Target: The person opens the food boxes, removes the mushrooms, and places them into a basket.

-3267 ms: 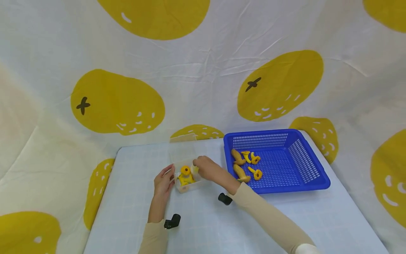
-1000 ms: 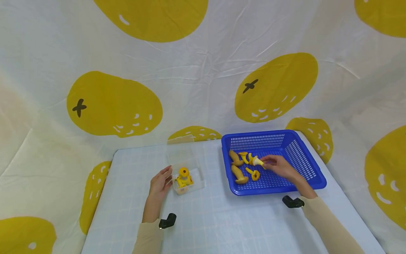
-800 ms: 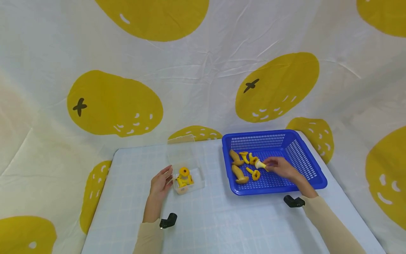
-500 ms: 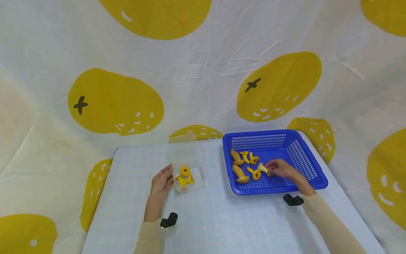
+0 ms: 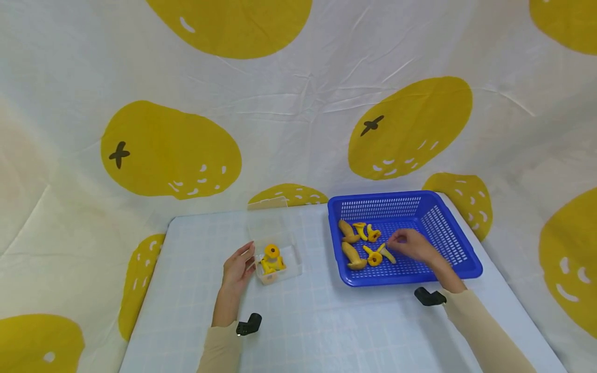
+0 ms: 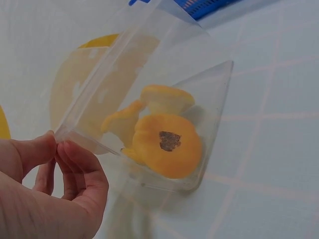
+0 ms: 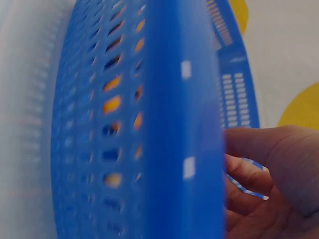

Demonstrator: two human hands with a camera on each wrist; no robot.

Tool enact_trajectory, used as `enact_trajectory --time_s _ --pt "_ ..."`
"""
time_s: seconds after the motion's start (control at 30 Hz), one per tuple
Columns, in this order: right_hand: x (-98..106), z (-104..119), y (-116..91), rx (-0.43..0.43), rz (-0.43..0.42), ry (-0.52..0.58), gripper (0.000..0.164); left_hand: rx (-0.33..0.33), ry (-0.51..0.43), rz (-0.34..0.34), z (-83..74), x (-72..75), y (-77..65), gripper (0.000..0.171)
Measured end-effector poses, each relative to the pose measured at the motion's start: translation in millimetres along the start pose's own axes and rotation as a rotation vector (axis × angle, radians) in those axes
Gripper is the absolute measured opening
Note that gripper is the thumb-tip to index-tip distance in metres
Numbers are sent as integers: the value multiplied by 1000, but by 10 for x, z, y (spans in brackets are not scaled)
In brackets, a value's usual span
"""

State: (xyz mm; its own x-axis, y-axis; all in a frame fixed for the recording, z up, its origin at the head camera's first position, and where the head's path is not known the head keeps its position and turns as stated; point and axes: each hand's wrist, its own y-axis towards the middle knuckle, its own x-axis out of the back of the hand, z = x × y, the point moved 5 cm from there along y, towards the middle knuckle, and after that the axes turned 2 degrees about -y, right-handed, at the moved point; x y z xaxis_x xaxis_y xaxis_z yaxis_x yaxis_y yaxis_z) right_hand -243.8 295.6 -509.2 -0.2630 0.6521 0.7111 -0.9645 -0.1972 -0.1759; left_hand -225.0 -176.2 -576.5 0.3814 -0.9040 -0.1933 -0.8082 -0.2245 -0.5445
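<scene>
In the head view, my left hand [image 5: 239,267] is at the left side of a clear plastic box [image 5: 294,272] with its lid up. The left wrist view shows that thumb and forefinger pinching a corner of the box. Inside lie several yellow toy mushrooms [image 6: 167,144], one with a dark spot on its cap. My right hand [image 5: 412,244] hovers over the blue basket [image 5: 406,281], fingers loosely bent. Just beyond its fingertips, a pale yellow mushroom [image 5: 388,255] lies in the basket against a yellow one [image 5: 374,258]. The basket rim hides the right fingertips in the right wrist view.
Two brown mushrooms [image 5: 353,257] lie along the basket's left side, with two small yellow mushrooms [image 5: 373,233] behind. The box's clear lid [image 5: 268,223] leans back toward a fruit-printed curtain [image 5: 298,129]. A pale checked cloth [image 5: 326,321] covers the table.
My right hand went from the box to the basket with the pale mushroom, laid it beside a yellow one and let it go. My left hand stayed at the box.
</scene>
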Motion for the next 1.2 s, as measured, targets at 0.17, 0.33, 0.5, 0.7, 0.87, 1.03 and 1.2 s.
enact_trajectory --time_s 0.17,0.33,0.5,0.7,0.87,1.03,1.2 --pt "-18 216 41 53 -32 45 18 2 -8 -4 -1 -3 -10 46" --pt "-70 381 91 88 -42 123 18 2 -8 -3 1 -6 -9 47" --pt "-141 577 148 128 -55 179 20 -5 -12 0 4 -11 -9 47" --pt "-241 809 227 129 -80 192 18 -20 -20 15 -1 -16 -16 47" --pt "-347 944 310 112 -93 206 18 -27 -37 18 5 -20 -10 47" --pt "-459 1103 354 161 -114 201 16 -19 -44 14 14 -14 -9 47" --pt "-593 1280 396 215 -117 206 12 -16 -43 12 14 -11 2 48"
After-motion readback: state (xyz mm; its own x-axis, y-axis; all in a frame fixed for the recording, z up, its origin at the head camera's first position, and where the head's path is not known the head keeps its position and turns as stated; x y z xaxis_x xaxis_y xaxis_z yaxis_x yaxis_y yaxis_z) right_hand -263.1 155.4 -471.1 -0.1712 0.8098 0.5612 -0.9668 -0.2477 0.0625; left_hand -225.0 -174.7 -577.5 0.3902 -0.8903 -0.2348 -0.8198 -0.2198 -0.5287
